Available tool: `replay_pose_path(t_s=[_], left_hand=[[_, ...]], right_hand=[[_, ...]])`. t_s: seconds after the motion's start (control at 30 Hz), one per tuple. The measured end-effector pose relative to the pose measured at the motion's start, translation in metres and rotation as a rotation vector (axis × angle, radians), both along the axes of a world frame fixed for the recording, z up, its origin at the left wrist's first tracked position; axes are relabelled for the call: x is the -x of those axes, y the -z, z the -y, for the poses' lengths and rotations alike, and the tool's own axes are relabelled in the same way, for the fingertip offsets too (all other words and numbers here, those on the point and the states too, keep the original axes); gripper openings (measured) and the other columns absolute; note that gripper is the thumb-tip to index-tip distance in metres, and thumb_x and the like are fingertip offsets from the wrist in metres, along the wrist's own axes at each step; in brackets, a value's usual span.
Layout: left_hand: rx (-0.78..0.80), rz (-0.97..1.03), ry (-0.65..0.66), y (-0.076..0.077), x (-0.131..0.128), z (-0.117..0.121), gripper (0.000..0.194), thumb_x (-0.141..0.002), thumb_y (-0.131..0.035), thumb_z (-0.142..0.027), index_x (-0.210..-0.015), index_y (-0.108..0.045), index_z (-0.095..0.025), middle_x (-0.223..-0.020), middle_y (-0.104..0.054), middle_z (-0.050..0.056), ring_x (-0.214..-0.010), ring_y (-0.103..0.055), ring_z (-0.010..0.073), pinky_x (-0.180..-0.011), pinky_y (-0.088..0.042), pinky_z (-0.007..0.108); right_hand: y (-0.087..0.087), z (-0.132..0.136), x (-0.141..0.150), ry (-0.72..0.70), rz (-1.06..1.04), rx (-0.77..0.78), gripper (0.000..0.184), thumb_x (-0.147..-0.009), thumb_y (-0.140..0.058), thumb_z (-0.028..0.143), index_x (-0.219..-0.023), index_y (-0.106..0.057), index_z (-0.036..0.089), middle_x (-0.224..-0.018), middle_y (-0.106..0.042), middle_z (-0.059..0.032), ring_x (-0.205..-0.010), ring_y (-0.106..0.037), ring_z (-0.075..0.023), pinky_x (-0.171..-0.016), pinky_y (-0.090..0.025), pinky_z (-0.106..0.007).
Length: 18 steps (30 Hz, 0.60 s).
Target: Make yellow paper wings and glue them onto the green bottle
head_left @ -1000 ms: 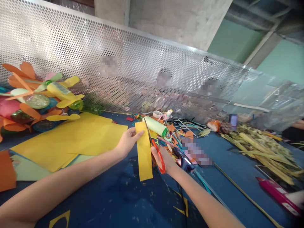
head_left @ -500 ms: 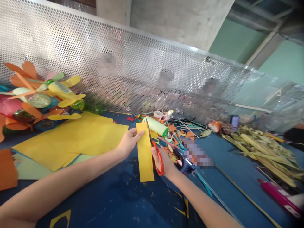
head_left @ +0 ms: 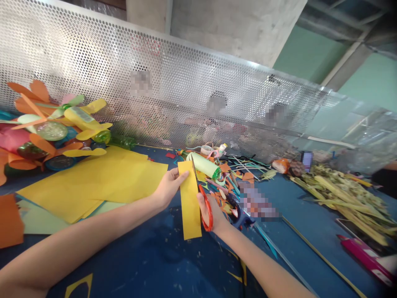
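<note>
My left hand (head_left: 167,187) pinches the upper left edge of a long yellow paper strip (head_left: 190,203), held upright above the blue table (head_left: 149,256). My right hand (head_left: 214,213) grips red-handled scissors (head_left: 204,207). Their blades point up along the strip's right edge, near its top. Just behind the strip lies a bottle wrapped in pale green paper (head_left: 203,164).
Large yellow sheets (head_left: 93,182) lie at left, with orange paper (head_left: 10,221) at the edge. Paper flowers on bottles (head_left: 52,128) stand back left. Coloured scraps (head_left: 232,178), dried leaves (head_left: 341,190), a pink tool (head_left: 362,256). A perforated metal screen (head_left: 186,95) walls the far side.
The scissors have shifted slightly up along the strip's right edge; both hands and the strip otherwise stay almost in place.
</note>
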<state>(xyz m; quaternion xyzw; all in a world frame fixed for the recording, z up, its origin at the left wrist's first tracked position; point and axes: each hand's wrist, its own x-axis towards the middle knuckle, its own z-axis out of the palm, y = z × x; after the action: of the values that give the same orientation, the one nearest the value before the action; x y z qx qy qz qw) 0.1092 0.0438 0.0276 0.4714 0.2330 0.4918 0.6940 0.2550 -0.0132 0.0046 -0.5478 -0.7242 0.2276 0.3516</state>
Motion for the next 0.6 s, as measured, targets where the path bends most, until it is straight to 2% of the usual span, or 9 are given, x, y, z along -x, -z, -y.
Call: replay_pose_path(t_s=[0.23,0.43,0.6], left_hand=[[0.015,-0.012,-0.012,0.002,0.001,-0.004,0.03,-0.072,-0.066,-0.036,-0.092,-0.06,-0.014,-0.092,-0.069,0.008,-0.077,-0.065,0.0187,-0.072,-0.052,0.03],[0.015,-0.056,-0.042,-0.001,0.003,-0.008,0.032,-0.071,-0.066,-0.038,-0.093,-0.061,-0.014,-0.091,-0.069,0.008,-0.076,-0.065,0.0192,-0.07,-0.051,0.03],[0.004,-0.114,-0.088,-0.007,0.007,-0.013,0.028,-0.072,-0.065,-0.038,-0.088,-0.062,-0.015,-0.082,-0.07,0.005,-0.069,-0.064,0.017,-0.064,-0.05,0.025]], right_hand=[[-0.005,-0.001,-0.001,0.001,0.02,0.004,0.046,-0.085,-0.029,0.057,-0.066,-0.05,0.02,-0.062,-0.057,-0.0052,-0.059,-0.055,-0.0202,-0.051,-0.044,-0.03],[-0.005,-0.001,-0.003,0.071,-0.161,0.247,0.043,-0.079,-0.038,0.062,-0.064,-0.042,0.022,-0.04,-0.041,0.0051,-0.029,-0.046,-0.014,-0.028,-0.036,-0.024],[-0.007,-0.003,-0.011,0.005,-0.108,0.183,0.044,-0.079,-0.042,0.058,-0.056,-0.037,0.022,-0.041,-0.04,0.0056,-0.03,-0.047,-0.012,-0.028,-0.036,-0.021]])
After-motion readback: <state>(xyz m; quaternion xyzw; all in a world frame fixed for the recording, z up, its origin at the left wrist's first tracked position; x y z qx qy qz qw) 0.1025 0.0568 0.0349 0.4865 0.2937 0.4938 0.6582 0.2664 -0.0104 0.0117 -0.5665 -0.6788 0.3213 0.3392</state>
